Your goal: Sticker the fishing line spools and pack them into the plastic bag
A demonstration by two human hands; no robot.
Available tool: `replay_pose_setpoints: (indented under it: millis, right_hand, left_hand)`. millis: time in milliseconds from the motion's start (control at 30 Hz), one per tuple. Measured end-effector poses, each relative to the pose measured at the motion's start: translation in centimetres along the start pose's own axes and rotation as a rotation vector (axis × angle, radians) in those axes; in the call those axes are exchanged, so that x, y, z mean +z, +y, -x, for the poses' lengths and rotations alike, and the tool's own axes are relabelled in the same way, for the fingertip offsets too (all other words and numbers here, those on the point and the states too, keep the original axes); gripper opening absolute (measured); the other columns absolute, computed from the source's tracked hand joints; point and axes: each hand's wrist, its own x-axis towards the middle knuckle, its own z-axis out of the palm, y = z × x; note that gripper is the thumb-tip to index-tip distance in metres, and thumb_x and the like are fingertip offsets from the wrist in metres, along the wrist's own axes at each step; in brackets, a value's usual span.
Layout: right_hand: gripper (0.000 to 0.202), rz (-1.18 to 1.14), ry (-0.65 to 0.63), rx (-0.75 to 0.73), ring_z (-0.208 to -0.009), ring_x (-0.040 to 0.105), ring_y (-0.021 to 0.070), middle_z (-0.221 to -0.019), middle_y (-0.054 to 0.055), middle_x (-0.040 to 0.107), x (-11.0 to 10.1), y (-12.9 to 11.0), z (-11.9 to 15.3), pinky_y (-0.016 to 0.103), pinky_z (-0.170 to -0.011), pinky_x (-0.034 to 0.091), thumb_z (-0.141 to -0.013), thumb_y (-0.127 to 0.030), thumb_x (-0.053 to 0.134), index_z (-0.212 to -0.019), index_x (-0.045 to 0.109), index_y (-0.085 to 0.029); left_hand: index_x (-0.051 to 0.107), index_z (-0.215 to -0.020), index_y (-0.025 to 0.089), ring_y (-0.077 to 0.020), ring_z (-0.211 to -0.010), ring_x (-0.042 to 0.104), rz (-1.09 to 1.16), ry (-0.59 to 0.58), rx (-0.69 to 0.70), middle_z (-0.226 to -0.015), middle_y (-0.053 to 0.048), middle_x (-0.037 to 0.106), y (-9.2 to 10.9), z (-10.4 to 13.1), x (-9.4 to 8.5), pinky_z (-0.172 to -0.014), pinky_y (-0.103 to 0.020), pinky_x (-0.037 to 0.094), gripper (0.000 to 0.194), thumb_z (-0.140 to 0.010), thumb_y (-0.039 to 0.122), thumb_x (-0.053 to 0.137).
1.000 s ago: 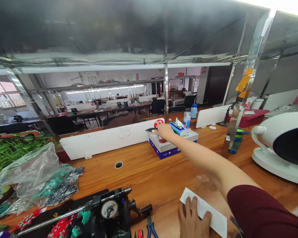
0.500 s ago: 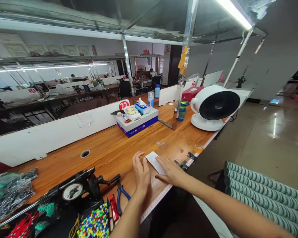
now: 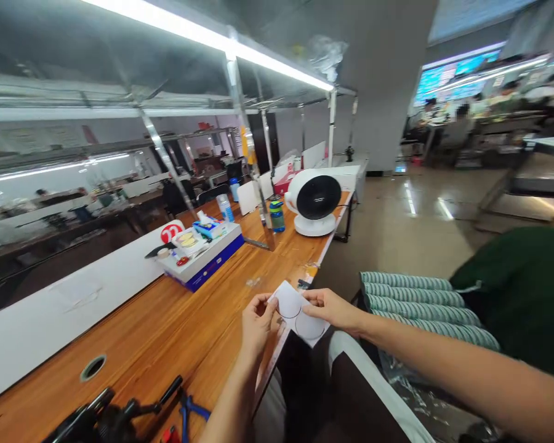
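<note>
A small white sheet (image 3: 288, 299) with two round outlines is held up over the table's front edge. My left hand (image 3: 258, 323) pinches its left corner between thumb and fingers. On the opposite side, my right hand (image 3: 330, 309) grips the sheet's upper right edge, thumb on the face. The sheet is tilted, and its lower corner hangs past the table edge above my lap.
On the wooden table (image 3: 203, 332) stand a blue and white box (image 3: 216, 261) with small items, a green-blue bottle (image 3: 277, 216) and a white fan (image 3: 314, 200). Blue-handled pliers (image 3: 191, 409) lie near a black metal device (image 3: 106, 418). Striped green rolls (image 3: 415, 301) are at right.
The view has turned right. The white sheet, earlier low on the table between both hands, is now raised and opened out, showing two circles. Both hands now pinch it.
</note>
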Motion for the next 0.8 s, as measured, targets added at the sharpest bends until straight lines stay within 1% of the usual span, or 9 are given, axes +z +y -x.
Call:
replay_pose_setpoints:
  millis: [67, 167, 233, 300, 367, 433, 567, 700, 800]
  right_hand:
    - [0.046, 0.023, 0.052, 0.023, -0.077, 0.065, 0.0149, -0.090, 0.005, 0.073, -1.7, -1.6, 1.5, 0.025, -0.073, 0.048, -0.065, -0.045, 0.082, -0.094, 0.068, -0.012]
    - [0.045, 0.023, 0.255, 0.017, -0.073, 0.061, 0.0131, -0.083, 0.004, 0.071, -4.3, -3.3, 4.3, 0.023, -0.068, 0.046, -0.056, -0.041, 0.087, -0.084, 0.068, -0.012]
    - [0.040, 0.024, 0.379, 0.033, -0.067, 0.058, 0.0118, -0.078, 0.002, 0.069, -5.9, -3.8, 6.6, 0.023, -0.062, 0.043, -0.058, -0.039, 0.084, -0.082, 0.068, -0.012]
    - [0.036, 0.039, 0.465, 0.060, -0.064, 0.055, 0.0115, -0.075, 0.002, 0.067, -7.1, -3.8, 8.8, 0.022, -0.058, 0.040, -0.061, -0.038, 0.079, -0.082, 0.068, -0.012]
    - [0.034, 0.070, 0.516, 0.072, -0.062, 0.053, 0.0113, -0.072, 0.001, 0.064, -8.0, -3.4, 10.8, 0.023, -0.057, 0.038, -0.063, -0.040, 0.075, -0.082, 0.068, -0.012]
    - [0.035, 0.108, 0.538, 0.052, -0.064, 0.052, 0.0114, -0.073, 0.001, 0.063, -9.0, -2.6, 12.4, 0.023, -0.060, 0.038, -0.064, -0.042, 0.072, -0.082, 0.068, -0.012]
    - [0.034, 0.249, 0.562, -0.003, -0.070, 0.051, 0.0137, -0.076, 0.002, 0.063, -11.4, -0.4, 14.6, 0.025, -0.066, 0.039, -0.067, -0.043, 0.066, -0.082, 0.067, -0.012]
    - [0.028, 0.463, 0.588, -0.023, -0.068, 0.046, 0.0140, -0.069, 0.002, 0.055, -13.7, 2.1, 16.2, 0.025, -0.062, 0.032, -0.074, -0.041, 0.054, -0.072, 0.061, -0.014]
    - [0.027, 0.530, 0.639, -0.003, -0.065, 0.041, 0.0131, -0.064, 0.000, 0.047, -15.1, 4.3, 17.2, 0.025, -0.060, 0.027, -0.076, -0.040, 0.049, -0.064, 0.052, -0.016]
  left_hand:
    - [0.065, -0.084, 0.012, -0.0163, -0.071, 0.063, 0.009, -0.134, -0.010, -0.078, -0.007, 0.069, 0.8, -0.9, 2.5, -0.071, -0.028, 0.051, 0.046, -0.074, 0.056, 0.075]
    - [0.064, -0.089, 0.013, -0.0150, -0.068, 0.061, -0.044, -0.297, 0.090, -0.078, -0.005, 0.068, 1.7, -1.6, 7.1, -0.066, -0.026, 0.048, 0.039, -0.080, 0.051, 0.070]
    - [0.064, -0.104, 0.015, -0.0156, -0.073, 0.062, -0.146, -0.321, 0.263, -0.083, -0.005, 0.069, 2.1, -1.7, 10.2, -0.070, -0.027, 0.048, 0.032, -0.086, 0.041, 0.065]
    - [0.063, -0.112, 0.017, -0.0169, -0.083, 0.065, -0.258, -0.341, 0.469, -0.092, -0.005, 0.070, 2.5, -1.5, 12.8, -0.078, -0.030, 0.049, 0.027, -0.088, 0.030, 0.062]
    - [0.067, -0.108, 0.020, -0.0181, -0.091, 0.066, -0.356, -0.393, 0.621, -0.099, -0.005, 0.072, 2.6, -1.3, 14.9, -0.085, -0.033, 0.049, 0.020, -0.090, 0.024, 0.061]
    - [0.070, -0.102, 0.021, -0.0185, -0.092, 0.067, -0.437, -0.431, 0.690, -0.098, -0.003, 0.074, 2.4, -1.0, 16.7, -0.091, -0.036, 0.047, 0.014, -0.091, 0.021, 0.061]
    - [0.071, -0.099, 0.022, -0.0183, -0.091, 0.070, -0.548, -0.473, 0.686, -0.096, 0.000, 0.076, 1.7, -0.4, 19.8, -0.107, -0.047, 0.037, 0.015, -0.089, 0.014, 0.064]
    - [0.073, -0.093, 0.022, -0.0184, -0.087, 0.072, -0.687, -0.586, 0.564, -0.090, 0.001, 0.077, 1.2, 0.1, 23.2, -0.111, -0.049, 0.033, 0.014, -0.085, 0.013, 0.066]
    - [0.074, -0.089, 0.019, -0.0206, -0.083, 0.072, -0.842, -0.645, 0.491, -0.085, -0.003, 0.076, 1.0, 0.5, 25.9, -0.112, -0.050, 0.033, 0.013, -0.082, 0.013, 0.065]
